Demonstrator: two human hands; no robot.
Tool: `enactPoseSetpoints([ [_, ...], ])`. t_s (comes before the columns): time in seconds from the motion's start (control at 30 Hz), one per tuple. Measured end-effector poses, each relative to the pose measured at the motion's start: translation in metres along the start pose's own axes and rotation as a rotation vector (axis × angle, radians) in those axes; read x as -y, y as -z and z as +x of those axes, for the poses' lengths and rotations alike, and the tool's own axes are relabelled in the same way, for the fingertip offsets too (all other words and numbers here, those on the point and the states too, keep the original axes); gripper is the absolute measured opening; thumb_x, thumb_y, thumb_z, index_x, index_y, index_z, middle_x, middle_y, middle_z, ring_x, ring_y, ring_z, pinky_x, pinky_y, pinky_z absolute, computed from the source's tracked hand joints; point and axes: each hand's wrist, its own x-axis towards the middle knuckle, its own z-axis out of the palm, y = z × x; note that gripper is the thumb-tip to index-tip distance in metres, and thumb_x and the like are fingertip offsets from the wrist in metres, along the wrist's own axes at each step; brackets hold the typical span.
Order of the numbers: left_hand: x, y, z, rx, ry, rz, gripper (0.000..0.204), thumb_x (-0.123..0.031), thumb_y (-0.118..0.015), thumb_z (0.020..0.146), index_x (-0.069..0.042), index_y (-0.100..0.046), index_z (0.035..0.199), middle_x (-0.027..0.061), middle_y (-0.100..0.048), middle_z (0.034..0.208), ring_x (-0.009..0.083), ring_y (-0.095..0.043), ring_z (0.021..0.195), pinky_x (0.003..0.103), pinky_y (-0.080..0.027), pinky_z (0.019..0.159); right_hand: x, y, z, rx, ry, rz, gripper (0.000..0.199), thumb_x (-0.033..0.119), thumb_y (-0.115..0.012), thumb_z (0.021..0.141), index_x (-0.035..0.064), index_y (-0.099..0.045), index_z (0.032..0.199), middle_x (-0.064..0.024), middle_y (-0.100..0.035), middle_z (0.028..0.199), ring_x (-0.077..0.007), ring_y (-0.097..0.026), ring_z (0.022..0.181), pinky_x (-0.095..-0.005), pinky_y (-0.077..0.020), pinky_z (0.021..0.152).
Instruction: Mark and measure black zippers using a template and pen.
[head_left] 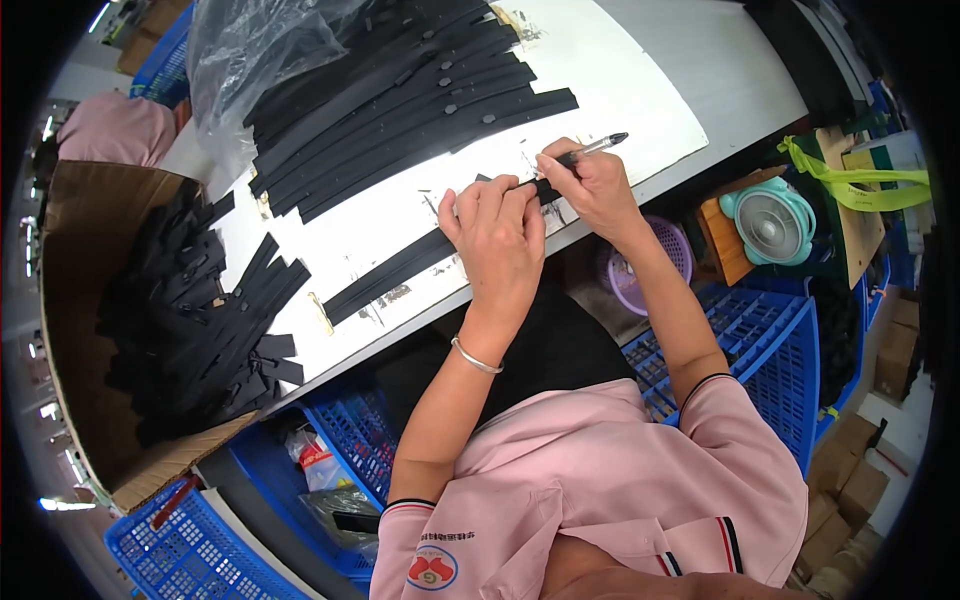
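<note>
A long black zipper strip [390, 272] lies along the near edge of the white tabletop. My left hand [495, 232] is bent over its right part, fingers and thumb pressing and holding it against the surface. In my right hand [597, 190] is a pen [603, 143] with a clear barrel and black end, gripped between thumb and fingers. The pen's lower end points down toward the strip's right end beside my left fingers; its tip is hidden. Beyond my hands, several black zipper strips [390, 125] lie side by side, some with small grey pieces on them.
A cardboard box [75, 240] at the left holds a heap of black strips [190, 320]. Clear plastic [255, 60] covers the far left strips. Blue crates [760, 360] stand below the table, near a purple basket [650, 270] and a turquoise fan [770, 222] at the right.
</note>
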Motion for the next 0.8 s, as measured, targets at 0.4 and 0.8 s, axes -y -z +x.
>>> enactPoseSetpoints([
  [0.4,0.002,0.000,-0.002,-0.005,0.014,0.001,0.013,-0.010,-0.075,0.084,-0.009,-0.074,0.097,0.0023,-0.068,0.107,0.0255,-0.058,0.110,0.050,-0.030,0.111,0.003,0.005,-0.004,0.034,0.005,0.144,0.029,0.011,-0.070,0.091,-0.0063,-0.061,0.070,-0.0062,-0.067,0.068,-0.0075,-0.047,0.052,-0.0294,-0.0367,0.047],
  [0.8,0.048,0.064,-0.025,-0.062,0.097,0.096,0.033,-0.008,-0.069,0.091,-0.010,-0.070,0.124,0.0099,-0.064,0.131,0.0299,-0.053,0.133,0.057,-0.018,0.121,0.009,0.014,-0.007,0.015,-0.079,0.335,0.019,0.013,-0.061,0.101,0.0008,-0.069,0.089,-0.0006,-0.065,0.075,-0.0049,-0.054,0.066,-0.0213,-0.0427,0.061],
])
